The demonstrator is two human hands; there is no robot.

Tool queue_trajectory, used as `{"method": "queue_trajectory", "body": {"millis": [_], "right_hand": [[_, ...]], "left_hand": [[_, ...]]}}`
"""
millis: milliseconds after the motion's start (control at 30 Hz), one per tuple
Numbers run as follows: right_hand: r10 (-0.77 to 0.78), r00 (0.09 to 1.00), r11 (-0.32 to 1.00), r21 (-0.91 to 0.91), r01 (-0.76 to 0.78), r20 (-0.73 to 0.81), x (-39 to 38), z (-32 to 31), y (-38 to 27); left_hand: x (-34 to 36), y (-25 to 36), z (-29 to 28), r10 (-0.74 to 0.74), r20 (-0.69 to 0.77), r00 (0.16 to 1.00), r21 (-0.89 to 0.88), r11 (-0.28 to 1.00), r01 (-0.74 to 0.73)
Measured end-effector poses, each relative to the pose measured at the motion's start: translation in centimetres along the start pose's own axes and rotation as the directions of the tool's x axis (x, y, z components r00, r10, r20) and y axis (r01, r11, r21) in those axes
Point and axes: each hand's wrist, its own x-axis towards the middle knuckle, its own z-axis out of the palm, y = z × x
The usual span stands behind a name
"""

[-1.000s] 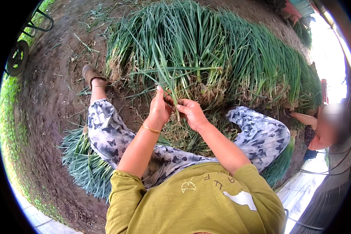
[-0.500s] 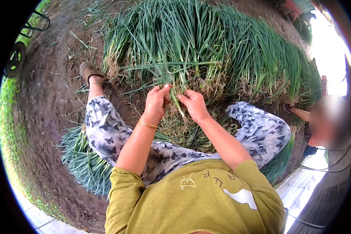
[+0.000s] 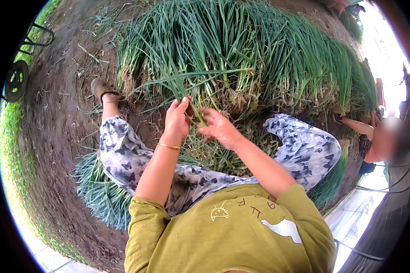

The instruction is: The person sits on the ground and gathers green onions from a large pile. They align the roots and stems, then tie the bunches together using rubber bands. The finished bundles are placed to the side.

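A green onion (image 3: 194, 112) is pinched in my left hand (image 3: 177, 119), its long leaves pointing up and away and its pale end slanting down to the right. My right hand (image 3: 220, 131) is beside that lower end, fingers partly curled and smeared by motion; whether they touch the stalk cannot be made out. Just beyond my hands stands a wide heap of green onions (image 3: 205, 41), leaves upward and dry roots toward me. Below my hands, between my legs, lies a pile of stripped leaves and trimmings (image 3: 234, 157).
Another bundle of green onions (image 3: 107, 195) lies on the soil (image 3: 54, 150) by my left leg, and more green onions (image 3: 330, 184) lie by my right leg. A person (image 3: 373, 141) sits at the far right. A black wheel (image 3: 17, 81) stands at the left edge.
My right hand has shifted slightly down, its pinch on the stalk loosening into blurred, curled fingers. My left hand keeps hold of the green onion. The person at right has moved slightly.
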Motion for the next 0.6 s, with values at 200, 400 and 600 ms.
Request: {"method": "queue_trajectory", "body": {"millis": [200, 400, 600], "right_hand": [[0.281, 0.952, 0.954, -0.138, -0.264, 0.121, 0.3, -0.6, 0.4], [-0.488, 0.856, -0.005, -0.981, 0.192, 0.17, 6.2, -8.6, -1.1], [-0.485, 0.874, -0.36, -0.914, -0.187, 0.012, 12.3, -15.8, -3.9]], "left_hand": [[0.6, 4.4, -1.4, 0.191, -0.012, 0.981, -0.365, 0.913, -0.182], [0.4, 8.4, -2.8, 0.36, -0.064, 0.931, -0.293, 0.885, -0.363], [0.2, 5.5, -1.4, 0.123, 0.051, 0.991, -0.25, 0.962, -0.106]]}}
